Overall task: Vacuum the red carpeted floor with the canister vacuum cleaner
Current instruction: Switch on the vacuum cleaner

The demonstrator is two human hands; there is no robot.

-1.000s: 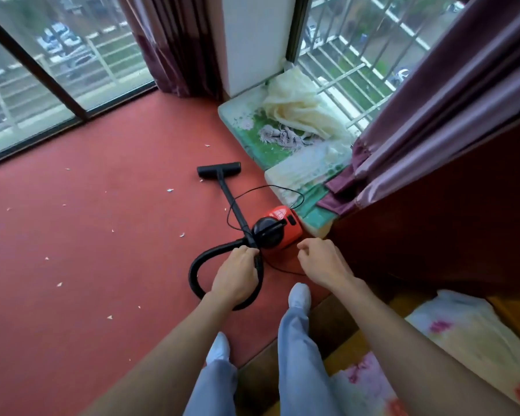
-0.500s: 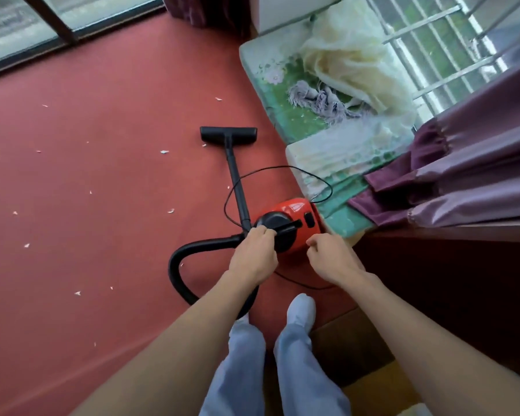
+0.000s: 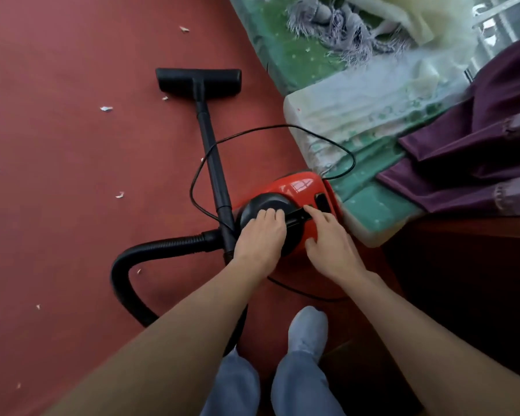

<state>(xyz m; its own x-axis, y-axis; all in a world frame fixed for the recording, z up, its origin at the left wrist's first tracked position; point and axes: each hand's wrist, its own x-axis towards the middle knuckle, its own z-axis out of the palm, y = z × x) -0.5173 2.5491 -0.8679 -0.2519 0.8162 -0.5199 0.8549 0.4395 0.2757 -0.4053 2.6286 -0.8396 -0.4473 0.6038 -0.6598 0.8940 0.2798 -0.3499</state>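
1. Glossy red plastic canister vacuum cleaner (image 3: 300, 187), with a round black dome and a black bar handle on top, sits on the floor. It is just beside the corner of a thick padded mat and directly ahead of the person's feet.
2. Matte, short-piled red carpet (image 3: 57, 175) lies under it, speckled with small white paper-like scraps (image 3: 106, 108).
3. The left hand (image 3: 260, 235) lies palm-down on the black dome. Its fingers bend gently over the curve, tips at the near end of the handle, gripping nothing.
4. The right hand (image 3: 332, 240) rests on the red shell with relaxed, spread fingers. Its straight index finger (image 3: 312, 211) touches the far end of the handle beside a dark rectangular panel.
5. A straight, rigid black wand (image 3: 213, 163) runs from beside the canister away to a wide, flat black floor nozzle (image 3: 198, 80) lying on the carpet.
6. A ribbed black flexible hose (image 3: 162, 246) leaves the wand's near end, then loops left and back under the left forearm.
7. A thin black power cord (image 3: 270, 129) arcs loosely over the wand and the mat.
8. The green floral mat (image 3: 282, 52) carries a pale folded pad (image 3: 357, 106), a grey fringed cloth (image 3: 336, 22) and crumpled cream fabric (image 3: 403, 16).
9. A satiny purple curtain (image 3: 478, 145) drapes in folds over the mat's right edge.
10. Blue-grey trouser legs (image 3: 231, 382) and a pale sock (image 3: 308, 328) show at the bottom.
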